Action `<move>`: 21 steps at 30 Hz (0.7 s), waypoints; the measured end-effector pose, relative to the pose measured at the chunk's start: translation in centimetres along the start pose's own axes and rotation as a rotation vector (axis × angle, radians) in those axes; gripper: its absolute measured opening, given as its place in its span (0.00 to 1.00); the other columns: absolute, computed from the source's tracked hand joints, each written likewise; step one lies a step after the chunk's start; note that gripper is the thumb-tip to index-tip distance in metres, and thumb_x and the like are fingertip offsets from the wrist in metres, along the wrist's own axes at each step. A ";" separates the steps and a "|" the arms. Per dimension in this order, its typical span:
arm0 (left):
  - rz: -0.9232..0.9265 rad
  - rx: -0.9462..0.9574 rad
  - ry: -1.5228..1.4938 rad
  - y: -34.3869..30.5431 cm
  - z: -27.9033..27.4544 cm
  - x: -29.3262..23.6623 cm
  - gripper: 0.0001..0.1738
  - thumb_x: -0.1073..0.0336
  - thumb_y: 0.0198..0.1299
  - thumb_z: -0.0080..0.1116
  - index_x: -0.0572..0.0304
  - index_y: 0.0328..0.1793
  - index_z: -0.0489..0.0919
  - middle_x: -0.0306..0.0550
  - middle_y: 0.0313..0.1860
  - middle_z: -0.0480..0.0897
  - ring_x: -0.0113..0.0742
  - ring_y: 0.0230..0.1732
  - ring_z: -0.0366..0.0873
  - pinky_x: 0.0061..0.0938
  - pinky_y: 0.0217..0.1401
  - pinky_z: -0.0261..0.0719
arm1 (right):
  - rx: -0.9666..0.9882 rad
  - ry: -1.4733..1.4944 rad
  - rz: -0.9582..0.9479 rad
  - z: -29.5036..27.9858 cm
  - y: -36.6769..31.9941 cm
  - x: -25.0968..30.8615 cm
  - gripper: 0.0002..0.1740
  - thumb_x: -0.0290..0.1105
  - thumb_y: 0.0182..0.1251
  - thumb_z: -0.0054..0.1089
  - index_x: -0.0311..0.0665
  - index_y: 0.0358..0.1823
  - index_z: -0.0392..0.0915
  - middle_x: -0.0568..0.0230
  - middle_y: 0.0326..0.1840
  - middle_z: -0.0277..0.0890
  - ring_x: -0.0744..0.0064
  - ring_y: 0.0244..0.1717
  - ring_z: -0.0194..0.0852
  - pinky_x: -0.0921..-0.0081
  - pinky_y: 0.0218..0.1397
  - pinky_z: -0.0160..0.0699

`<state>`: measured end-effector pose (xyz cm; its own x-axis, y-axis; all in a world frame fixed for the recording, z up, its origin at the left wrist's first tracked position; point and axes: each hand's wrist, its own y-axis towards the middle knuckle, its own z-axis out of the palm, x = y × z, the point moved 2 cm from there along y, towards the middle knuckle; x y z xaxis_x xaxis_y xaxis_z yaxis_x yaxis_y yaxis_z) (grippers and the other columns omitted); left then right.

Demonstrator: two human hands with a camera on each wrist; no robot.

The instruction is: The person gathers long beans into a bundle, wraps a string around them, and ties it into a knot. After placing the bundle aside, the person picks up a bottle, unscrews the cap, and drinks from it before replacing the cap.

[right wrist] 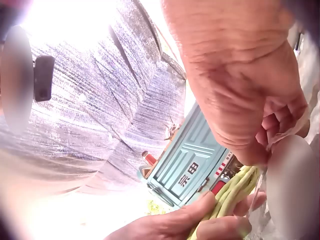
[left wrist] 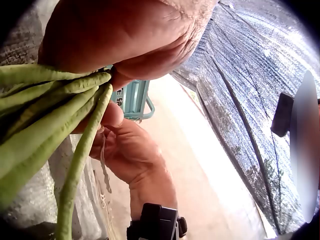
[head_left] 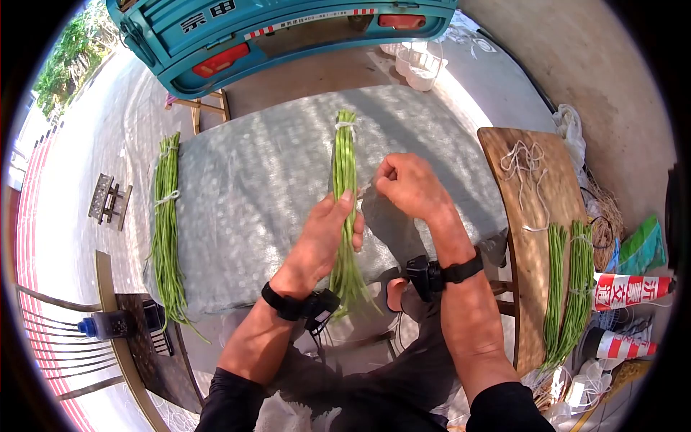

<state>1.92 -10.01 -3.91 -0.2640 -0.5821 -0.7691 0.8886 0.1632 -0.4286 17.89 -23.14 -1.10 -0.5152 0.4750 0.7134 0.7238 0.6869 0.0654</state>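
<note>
A bundle of long green beans [head_left: 345,162] lies lengthwise over the middle of the covered table, with a white tie [head_left: 345,125] round its upper end. Around its lower half the left hand [head_left: 320,234] is curled, thumb on top. Just right of the bundle, the right hand [head_left: 414,186] pinches a thin pale string; in the left wrist view the string [left wrist: 104,165] hangs from its fingers. The right wrist view has the right hand [right wrist: 245,85] close above the beans [right wrist: 232,192], fingers curled.
Another tied bean bundle [head_left: 166,223] lies at the table's left edge. A wooden bench [head_left: 529,288] on the right holds loose strings [head_left: 525,162] and two bean bundles [head_left: 578,288]. Beyond the grey-covered table [head_left: 245,165] stands a blue vehicle [head_left: 288,36]; a bottle [head_left: 108,325] is at lower left.
</note>
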 end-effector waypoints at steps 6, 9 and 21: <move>-0.008 -0.041 0.046 0.3 0.0 0.0 0.26 0.48 0.87 0.51 0.60 0.75 0.74 0.41 0.37 0.84 0.30 0.29 0.82 0.28 0.34 0.84 | 0.202 0.290 0.125 -0.3 0.1 0.3 0.11 0.33 0.62 0.68 0.31 0.33 0.87 0.53 0.31 0.90 0.58 0.35 0.91 0.63 0.43 0.87; 0.025 -0.061 0.188 0.6 -0.2 0.2 0.26 0.47 0.87 0.50 0.61 0.72 0.76 0.41 0.37 0.85 0.29 0.31 0.83 0.27 0.33 0.84 | 0.209 0.298 0.109 -0.2 0.2 0.2 0.11 0.33 0.63 0.68 0.30 0.33 0.87 0.54 0.30 0.90 0.63 0.33 0.91 0.65 0.41 0.87; 0.319 -0.273 1.313 -0.3 0.8 -2.6 0.28 0.46 0.83 0.47 0.67 0.47 0.82 0.69 0.40 0.88 0.72 0.46 0.86 0.59 0.53 0.81 | 0.356 0.499 0.132 -0.9 -0.2 1.9 0.12 0.35 0.75 0.68 0.34 0.37 0.83 0.64 0.32 0.87 0.76 0.30 0.83 0.74 0.35 0.80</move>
<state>2.66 -9.20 -1.34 -0.3573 0.6569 -0.6639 0.9162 0.3847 -0.1125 17.17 -22.88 0.82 -0.0933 0.3129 0.9452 0.5251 0.8220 -0.2203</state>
